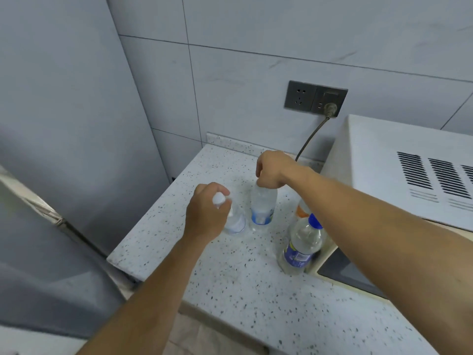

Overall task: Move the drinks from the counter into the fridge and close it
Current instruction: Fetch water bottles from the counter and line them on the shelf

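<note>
On the counter [230, 278], hands [204, 213] gripping bottles [262, 208].

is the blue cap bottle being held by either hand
No, the blue cap bottle stands untouched by the microwave; the left hand and right hand grip two other bottles.

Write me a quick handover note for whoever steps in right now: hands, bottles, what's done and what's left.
Left hand: grips the neck of the white-capped bottle, which stands on the counter.
Right hand: grips the top of the taller clear bottle, also standing on the counter.
Blue-capped bottle stands untouched beside the microwave; an orange-labelled bottle stands behind it, mostly hidden by the right forearm.
Fridge is at the left.
Done: both hands have a bottle.
Left: carry all four drinks into the fridge, then close it.
</note>
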### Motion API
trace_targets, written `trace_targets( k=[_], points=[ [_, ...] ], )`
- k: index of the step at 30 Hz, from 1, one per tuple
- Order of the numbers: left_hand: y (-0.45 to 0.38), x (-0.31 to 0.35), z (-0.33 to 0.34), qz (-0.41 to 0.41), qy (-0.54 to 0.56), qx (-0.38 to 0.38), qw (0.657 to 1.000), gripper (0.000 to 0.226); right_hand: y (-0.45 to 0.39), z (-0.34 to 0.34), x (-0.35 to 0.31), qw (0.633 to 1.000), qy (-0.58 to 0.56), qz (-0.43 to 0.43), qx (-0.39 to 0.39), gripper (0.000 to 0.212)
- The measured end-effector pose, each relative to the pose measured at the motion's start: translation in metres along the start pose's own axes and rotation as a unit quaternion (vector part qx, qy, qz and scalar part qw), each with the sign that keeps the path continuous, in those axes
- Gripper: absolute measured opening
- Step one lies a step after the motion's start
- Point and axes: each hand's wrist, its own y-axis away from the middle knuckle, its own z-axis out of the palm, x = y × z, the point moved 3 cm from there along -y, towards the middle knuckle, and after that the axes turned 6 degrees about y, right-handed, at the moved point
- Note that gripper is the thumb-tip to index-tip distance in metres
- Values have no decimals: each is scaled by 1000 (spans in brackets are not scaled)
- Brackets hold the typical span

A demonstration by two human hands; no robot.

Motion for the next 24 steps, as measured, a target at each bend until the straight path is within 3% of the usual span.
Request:
trace_targets(
  k=[6, 9, 12, 15, 18, 24],
  points=[
    [17, -10, -34, 59, -15, 14, 998, 21, 33, 15, -38, 994, -100, -52, -4, 15],
    [25, -29, -41, 61, 2, 45, 997, 29, 41, 34, -47, 984, -159, -56, 54, 14],
    [41, -54, -33, 24, 61, 23, 998, 37, 54, 68, -46, 951, -255, -6, 173, 34],
    [55, -79, -22, -26, 109, 3, 994, 53, 69, 113, -44, 884, -404, 39, 232, 59],
    [61, -97, -13, -63, 125, -23, 990, 78, 71, 153, -43, 838, -496, 87, 209, 69],
    [64, -122, 4, -143, 149, -41, 978, 77, 62, 196, -51, 804, -555, 132, 167, 75]
  ],
)
